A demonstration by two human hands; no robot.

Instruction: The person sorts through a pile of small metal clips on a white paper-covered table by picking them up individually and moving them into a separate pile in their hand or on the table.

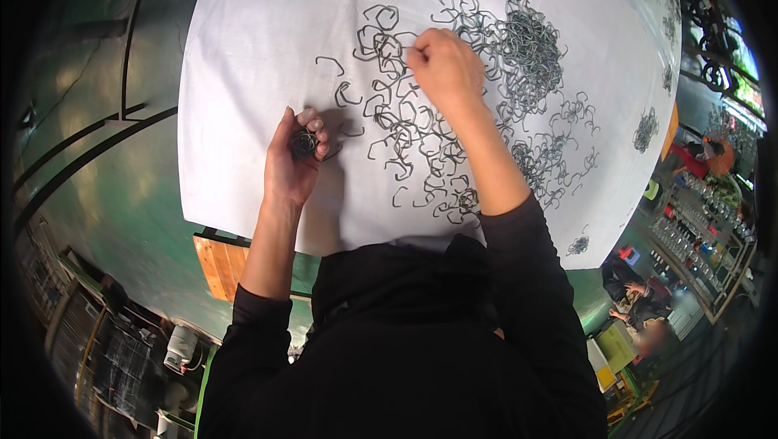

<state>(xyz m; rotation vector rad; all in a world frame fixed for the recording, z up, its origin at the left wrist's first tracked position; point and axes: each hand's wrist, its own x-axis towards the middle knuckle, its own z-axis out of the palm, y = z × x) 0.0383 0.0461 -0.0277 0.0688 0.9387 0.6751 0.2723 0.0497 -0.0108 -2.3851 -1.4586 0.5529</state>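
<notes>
One cupped left hand (293, 162), palm up, curls its fingers round a clump of dark bent wires (304, 144) above the left part of the white sheet (235, 58). Right of it come loose bent wires (399, 132), then the right hand (447, 70), thumb and fingertips drawn together, though whether they grasp one I cannot tell. Farther right, a dense heap (532, 46) lies on the sheet.

green floor (138, 220) — glossy | white-covered table (235, 50) | rack (715, 308), right | bright light (741, 43) — upper right
</notes>
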